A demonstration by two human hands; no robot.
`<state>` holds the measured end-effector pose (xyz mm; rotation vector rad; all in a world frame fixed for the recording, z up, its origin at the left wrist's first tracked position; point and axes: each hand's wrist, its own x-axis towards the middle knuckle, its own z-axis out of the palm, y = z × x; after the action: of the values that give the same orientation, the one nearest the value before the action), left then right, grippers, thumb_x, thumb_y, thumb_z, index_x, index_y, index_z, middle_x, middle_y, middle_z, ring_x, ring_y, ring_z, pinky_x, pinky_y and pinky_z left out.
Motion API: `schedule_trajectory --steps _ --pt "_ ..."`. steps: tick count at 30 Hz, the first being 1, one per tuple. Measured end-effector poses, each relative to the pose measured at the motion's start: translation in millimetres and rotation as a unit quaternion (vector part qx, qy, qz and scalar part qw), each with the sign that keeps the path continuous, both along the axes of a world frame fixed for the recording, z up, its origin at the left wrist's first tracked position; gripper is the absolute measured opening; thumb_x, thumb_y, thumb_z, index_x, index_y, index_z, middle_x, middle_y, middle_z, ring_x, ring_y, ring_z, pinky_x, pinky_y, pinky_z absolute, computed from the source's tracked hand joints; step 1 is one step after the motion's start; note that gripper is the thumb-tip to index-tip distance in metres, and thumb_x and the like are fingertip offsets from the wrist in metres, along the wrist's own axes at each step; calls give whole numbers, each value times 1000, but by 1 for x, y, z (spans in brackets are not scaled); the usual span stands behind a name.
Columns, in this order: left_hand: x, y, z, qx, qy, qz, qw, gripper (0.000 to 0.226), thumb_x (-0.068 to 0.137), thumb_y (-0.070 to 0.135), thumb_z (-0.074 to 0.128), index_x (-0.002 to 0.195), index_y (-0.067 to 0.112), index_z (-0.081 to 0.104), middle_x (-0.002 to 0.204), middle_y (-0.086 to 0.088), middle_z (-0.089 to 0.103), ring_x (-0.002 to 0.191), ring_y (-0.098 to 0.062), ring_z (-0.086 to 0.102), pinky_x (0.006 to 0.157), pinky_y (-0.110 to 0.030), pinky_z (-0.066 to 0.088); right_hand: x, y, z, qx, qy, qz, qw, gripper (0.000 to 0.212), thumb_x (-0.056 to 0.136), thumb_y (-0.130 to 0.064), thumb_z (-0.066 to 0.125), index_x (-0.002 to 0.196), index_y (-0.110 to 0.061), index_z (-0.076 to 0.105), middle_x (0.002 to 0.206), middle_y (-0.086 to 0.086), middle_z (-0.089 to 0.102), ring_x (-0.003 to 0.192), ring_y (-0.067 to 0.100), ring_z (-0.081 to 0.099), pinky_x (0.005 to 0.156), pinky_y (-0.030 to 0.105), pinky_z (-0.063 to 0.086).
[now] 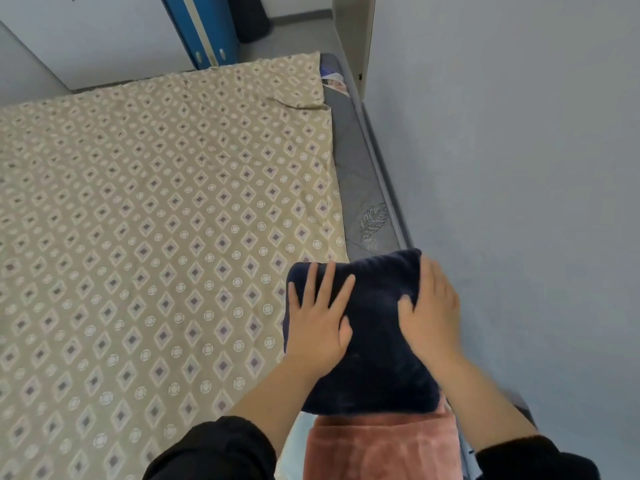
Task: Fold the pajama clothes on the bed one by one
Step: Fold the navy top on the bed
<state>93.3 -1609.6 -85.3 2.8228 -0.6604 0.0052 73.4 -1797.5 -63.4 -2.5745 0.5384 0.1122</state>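
— Bed [138, 220] edge is near. Blue pajama [375, 348] lies under the fingers [325, 282], on a pink pajama [381, 448].
— Left hand [320, 317] and right hand [433, 313] press flat, fingers spread. Push sideways and it may slide off.

Both arms reach forward side by side, bare forearms [266, 389] coming out of black sleeves [214, 452] low in view. The left hand [317, 317] lies palm down, fingers straight and spread, thumb angled inward. The right hand [433, 313] is palm down too — fingers straight and close together, thumb pointing toward the left hand.
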Motion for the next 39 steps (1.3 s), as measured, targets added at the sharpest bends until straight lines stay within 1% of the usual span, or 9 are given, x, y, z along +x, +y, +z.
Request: schedule_trajectory --steps 4,15,19,25,27,29,31,33,39 --pt "6 2 -27 28 3 -20 999 67 84 38 42 148 19 32 160 -6 17 147 -31 10 108 -64 15 7 27 -48 -80 28 94 992 64 91 -45 24 150 -22 28 156 10 28 145 30 22 111 63 23" --pt "14 7 -84 83 16 5 996 68 85 41 38 148 16 32 158 -11 24 147 -31 13 109 -61 14 14 42 -108 -110 49 85 989 69 88 -43 13 151 -18 24 158 7 23 148 24 13 117 54 14" --pt "16 4 -83 94 34 9 995 67 86 42 35 147 17 36 157 -11 27 146 -30 15 107 -66 26 15 42 -110 -107 58 88 989 70 88 -43 10 153 -20 19 160 6 18 148 24 9 118 54 12" --pt "13 11 -64 -61 78 99 990 77 87 50 49 153 31 14 162 -6 7 148 -23 0 112 -58 9 18 30 -97 -34 48 100 993 61 99 -42 31 154 -24 12 162 2 5 149 22 0 120 50 6" --pt "12 21 -61 -181 187 215 941 93 83 57 61 153 35 3 162 -2 0 149 -23 2 117 -49 10 15 22 -90 37 23 50 998 69 97 -47 40 154 -24 9 162 1 2 148 20 2 120 44 6" --pt "13 32 -55 -336 276 274 858 98 76 57 71 151 39 10 157 2 20 143 -20 26 116 -44 27 6 10 -88 158 17 -89 983 79 93 -51 50 154 -22 8 161 3 9 147 21 11 118 37 14" --pt "14 41 -49 -419 333 294 792 77 79 51 72 140 39 26 141 8 43 129 -14 46 109 -41 40 -7 -1 -87 271 42 -213 938 81 86 -56 56 151 -21 22 149 4 37 137 22 36 108 33 35" --pt "16 47 -44 -435 407 298 745 62 84 47 69 134 33 35 132 8 52 122 -16 54 105 -42 44 -17 -7 -85 299 73 -217 927 72 83 -60 56 143 -26 37 120 -6 59 113 18 57 86 25 45" --pt "23 38 -19 -438 411 305 739 75 71 69 66 131 29 47 124 8 60 112 -14 61 101 -43 48 -2 -13 -56 328 90 -238 910 57 90 -55 53 132 -16 46 110 -2 58 95 17 57 77 28 42"
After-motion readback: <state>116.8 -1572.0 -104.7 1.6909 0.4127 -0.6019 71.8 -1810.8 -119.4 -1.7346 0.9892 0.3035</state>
